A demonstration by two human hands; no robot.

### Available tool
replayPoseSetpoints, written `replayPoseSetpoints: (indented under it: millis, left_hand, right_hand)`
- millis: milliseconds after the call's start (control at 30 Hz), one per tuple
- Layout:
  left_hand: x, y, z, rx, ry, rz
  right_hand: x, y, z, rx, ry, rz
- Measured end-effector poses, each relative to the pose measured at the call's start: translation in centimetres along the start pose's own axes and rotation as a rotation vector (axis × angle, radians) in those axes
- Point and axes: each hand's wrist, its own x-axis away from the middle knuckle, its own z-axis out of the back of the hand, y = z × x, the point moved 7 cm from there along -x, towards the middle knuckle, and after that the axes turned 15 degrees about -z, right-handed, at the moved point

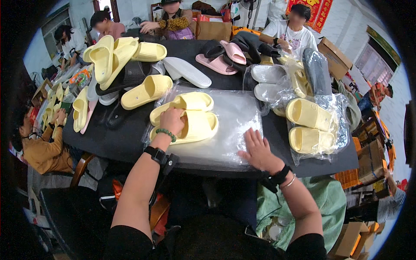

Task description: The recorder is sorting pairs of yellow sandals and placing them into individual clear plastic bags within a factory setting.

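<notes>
A pair of yellow slippers (201,128) lies side by side on a stack of clear plastic bags (232,108) in front of me. My left hand (172,121) grips the pair where the two slippers meet, its fingertips partly hidden inside them. My right hand (261,150) is open, fingers spread, over the lower right part of the plastic bags and holding nothing. Just beyond my left hand sits a single yellow slipper (146,92). To the right of my right hand, a bagged pair of yellow slippers (310,141) rests on the black table (277,130).
Loose yellow slippers (117,60), a grey slipper (186,71) and pink slippers (216,64) are heaped at the back. Bagged grey slippers (269,74) lie at the back right. Several people sit around the table. A green cloth (320,199) hangs below its right front edge.
</notes>
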Motion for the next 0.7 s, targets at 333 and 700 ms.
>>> replayPoseSetpoints:
  millis: [333,700]
  left_hand:
    - [-0.6,1.6,1.8,0.126,0.073,-0.050]
    - [-4.0,10.4,-1.8,0.054,-0.019,-0.089]
  right_hand:
    - [1.2,0.2,-1.1,-0.026,0.152,-0.050]
    - [1.3,-0.2,-0.8,-0.032,0.127,-0.073]
